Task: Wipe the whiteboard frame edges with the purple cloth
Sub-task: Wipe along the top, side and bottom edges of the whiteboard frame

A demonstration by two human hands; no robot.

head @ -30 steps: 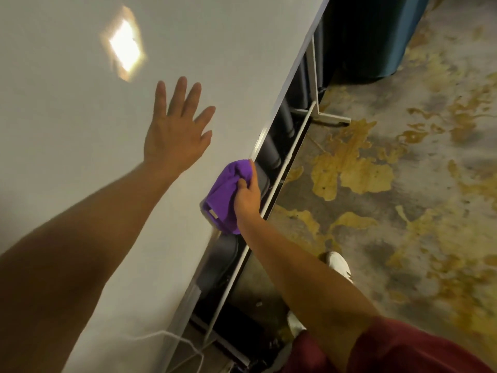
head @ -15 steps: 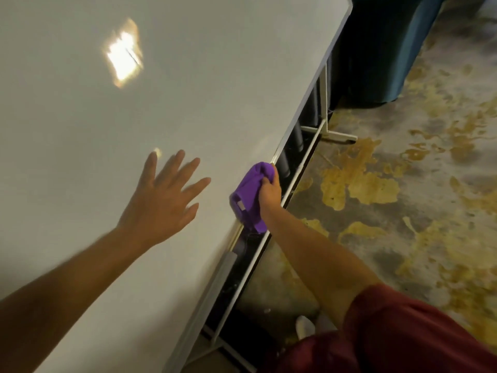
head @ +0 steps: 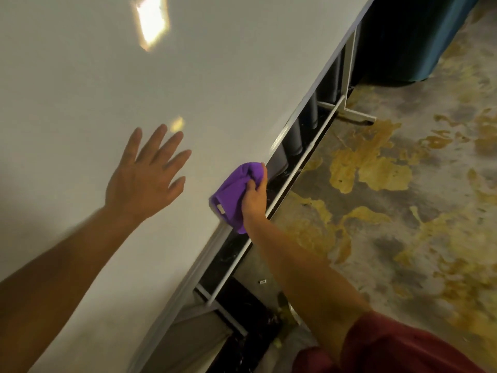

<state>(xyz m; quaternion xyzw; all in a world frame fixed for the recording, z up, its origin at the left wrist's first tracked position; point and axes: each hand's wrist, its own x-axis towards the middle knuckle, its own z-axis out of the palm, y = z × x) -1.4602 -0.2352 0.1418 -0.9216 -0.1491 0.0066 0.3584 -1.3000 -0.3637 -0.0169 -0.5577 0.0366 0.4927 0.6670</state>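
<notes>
A large whiteboard (head: 80, 76) fills the left and top of the view, tilted across the frame. Its silver bottom frame edge (head: 304, 109) runs diagonally from upper right to lower left. My right hand (head: 254, 199) grips a bunched purple cloth (head: 234, 195) and presses it against that bottom edge near its middle. My left hand (head: 146, 175) is spread flat, fingers apart, over the board's white face to the left of the cloth. It holds nothing.
Under the board a white metal stand rail (head: 293, 184) and foot (head: 355, 114) run along the floor, with dark tubes behind. The floor (head: 403, 211) is grey with yellow patches. A dark teal bin or curtain (head: 408, 36) stands at upper right.
My right hand has slid the cloth along the bottom edge toward the right end of the board. My left hand has shifted lower and left on the board face. The camera moved too.
</notes>
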